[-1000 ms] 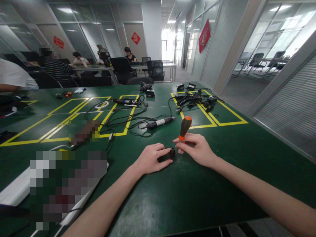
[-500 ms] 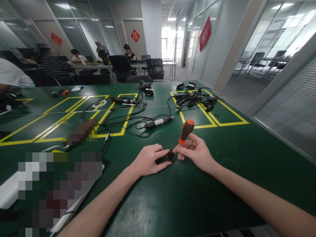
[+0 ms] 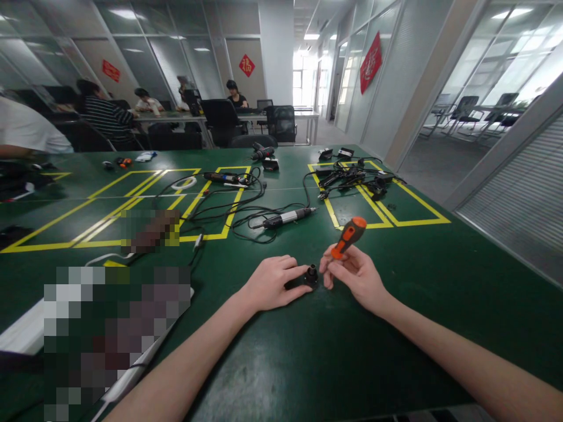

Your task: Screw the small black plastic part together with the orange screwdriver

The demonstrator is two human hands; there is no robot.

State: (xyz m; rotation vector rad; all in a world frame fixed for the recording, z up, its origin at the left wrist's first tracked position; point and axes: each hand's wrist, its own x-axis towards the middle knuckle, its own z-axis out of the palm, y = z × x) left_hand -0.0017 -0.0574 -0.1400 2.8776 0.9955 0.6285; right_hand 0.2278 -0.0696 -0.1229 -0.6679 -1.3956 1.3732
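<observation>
A small round black part (image 3: 311,276) stands on the green table (image 3: 264,363). My left hand (image 3: 276,283) rests on the table with thumb and index finger closed on the left side of this part. To its right, my right hand (image 3: 354,274) pinches an orange and dark grey screwdriver (image 3: 349,237) near the bottom of its handle. The handle leans up and to the right. Its shaft is mostly hidden by my fingers, and the screwdriver is apart from the black part.
Beyond my hands lies a silver and black electric screwdriver (image 3: 287,218) with looped cables. A pile of black cables (image 3: 347,176) is at the back right, a drill (image 3: 263,152) at the back. People sit further off.
My right hand and the screwdriver have moved right, away from the black part, and the handle leans more. The whole view has shifted slightly. My left hand keeps its grip.
</observation>
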